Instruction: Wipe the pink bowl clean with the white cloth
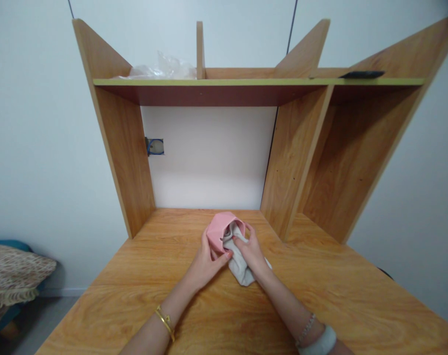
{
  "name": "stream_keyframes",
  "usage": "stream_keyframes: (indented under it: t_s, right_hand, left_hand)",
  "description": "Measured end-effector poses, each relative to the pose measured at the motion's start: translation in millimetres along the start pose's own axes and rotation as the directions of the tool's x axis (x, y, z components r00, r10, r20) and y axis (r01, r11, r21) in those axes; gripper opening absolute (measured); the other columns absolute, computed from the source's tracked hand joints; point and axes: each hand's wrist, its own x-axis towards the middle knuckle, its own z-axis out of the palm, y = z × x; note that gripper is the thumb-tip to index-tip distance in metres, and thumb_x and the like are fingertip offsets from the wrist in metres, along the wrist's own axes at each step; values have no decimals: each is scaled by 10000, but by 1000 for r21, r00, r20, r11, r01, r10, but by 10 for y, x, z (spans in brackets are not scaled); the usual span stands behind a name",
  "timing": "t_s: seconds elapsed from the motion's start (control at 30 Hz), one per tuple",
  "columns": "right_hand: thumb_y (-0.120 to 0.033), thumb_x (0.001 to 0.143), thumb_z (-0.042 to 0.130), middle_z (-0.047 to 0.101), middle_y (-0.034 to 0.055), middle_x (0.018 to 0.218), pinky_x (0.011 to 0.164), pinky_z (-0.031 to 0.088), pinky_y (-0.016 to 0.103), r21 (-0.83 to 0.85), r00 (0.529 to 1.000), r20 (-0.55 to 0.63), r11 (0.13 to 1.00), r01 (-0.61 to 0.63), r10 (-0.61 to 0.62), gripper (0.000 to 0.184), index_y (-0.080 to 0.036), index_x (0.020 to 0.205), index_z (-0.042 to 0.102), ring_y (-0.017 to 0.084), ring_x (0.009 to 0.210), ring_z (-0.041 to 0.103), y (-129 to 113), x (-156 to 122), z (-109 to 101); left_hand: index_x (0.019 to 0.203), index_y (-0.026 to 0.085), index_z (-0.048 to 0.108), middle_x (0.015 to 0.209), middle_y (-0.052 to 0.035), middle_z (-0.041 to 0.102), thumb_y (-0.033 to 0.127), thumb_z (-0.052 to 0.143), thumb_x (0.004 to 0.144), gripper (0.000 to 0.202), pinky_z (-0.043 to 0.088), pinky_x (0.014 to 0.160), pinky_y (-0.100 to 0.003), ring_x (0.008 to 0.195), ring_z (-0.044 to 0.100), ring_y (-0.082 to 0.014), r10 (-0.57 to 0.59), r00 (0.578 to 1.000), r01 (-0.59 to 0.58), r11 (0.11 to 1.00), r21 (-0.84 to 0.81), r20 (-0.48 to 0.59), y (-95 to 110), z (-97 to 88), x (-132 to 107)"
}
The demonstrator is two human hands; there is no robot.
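Note:
A pink faceted pot-like container (220,228) is tipped on its side above the wooden desk, its opening turned toward me and to the right. My left hand (208,264) grips it from the left, thumb at the lower rim. A light grey cloth (241,266) is partly inside the opening, and the rest hangs out below. My right hand (250,249) pinches this cloth at the mouth of the container, some fingers behind the rim. The inside of the container is mostly covered by the cloth.
The wooden desk (142,296) carries a shelf unit with upright panels (298,162). Clear plastic wrapping (165,69) and a dark flat object (362,74) lie on the upper shelf (239,83). A wall socket opening (156,146) shows behind. A patterned throw (17,271) is at far left.

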Motion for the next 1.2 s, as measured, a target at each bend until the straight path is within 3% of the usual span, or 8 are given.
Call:
stream_keyframes:
  t_s: [0.1,0.2,0.37,0.47,0.63,0.77,1.07,1.2]
  right_hand:
    - [-330,584,569,590,125,999,742,473,363,-6,997,29,997,-77,77,718,-111,1223,326,242,852,595,-17,-24,30]
    - [-334,554,610,576,135,1054,803,449,365,-90,997,-18,993,-80,79,799,-112,1255,297,254,929,578,-19,-36,44]
    - [-325,551,640,574,151,1090,847,417,363,-222,998,-51,975,10,-22,871,-109,1297,247,260,990,560,-37,-12,3]
    - [-331,580,625,593,155,1052,780,443,339,-296,997,-31,953,62,-74,883,-100,1323,206,256,939,585,-82,-13,-42]
    - [-313,661,561,645,91,834,596,443,278,-431,991,55,892,137,-126,848,-98,1359,132,224,720,625,-183,-65,-93]
    - [-329,699,537,626,46,681,492,379,244,-508,985,105,844,171,-137,829,-93,1370,110,196,555,586,-240,-102,-95]
    - [-268,698,528,510,-47,524,465,326,219,-459,961,244,856,236,-133,767,-122,1360,170,156,484,508,-304,-199,-69]
    - [-261,700,519,537,-33,571,524,388,247,-341,969,204,918,203,-139,750,-111,1353,182,162,524,525,-301,-185,-68]
  left_hand:
    - [1276,171,186,959,-55,572,376,574,746,688,455,656,-243,700,543,-109,25,999,-23,998,56,-32,-2,24,4]
    - [1272,166,207,926,-46,586,320,588,719,689,452,608,-229,644,543,-102,30,995,-18,992,125,-96,23,10,13]
    - [1338,175,146,1069,-84,572,329,618,670,832,446,745,-294,852,572,-182,96,990,-58,943,328,-100,112,-71,-3]
    - [1362,180,125,1118,-98,563,401,625,651,897,420,813,-321,985,542,-237,78,993,-30,889,458,-87,163,-112,-24]
    - [1373,164,144,972,-103,631,519,598,633,938,428,755,-361,866,594,-284,-18,996,69,789,611,-89,232,-139,-34]
    - [1376,179,155,951,-88,644,474,599,629,918,419,756,-354,856,600,-288,-6,995,72,747,661,-100,275,-187,-25]
    - [1360,227,238,926,-74,660,392,496,690,736,413,755,-348,825,604,-277,-5,1000,-12,574,819,19,323,-314,-33]
    - [1357,240,237,888,-53,651,456,455,740,689,416,728,-337,761,605,-248,37,999,-27,635,772,4,293,-311,-32]
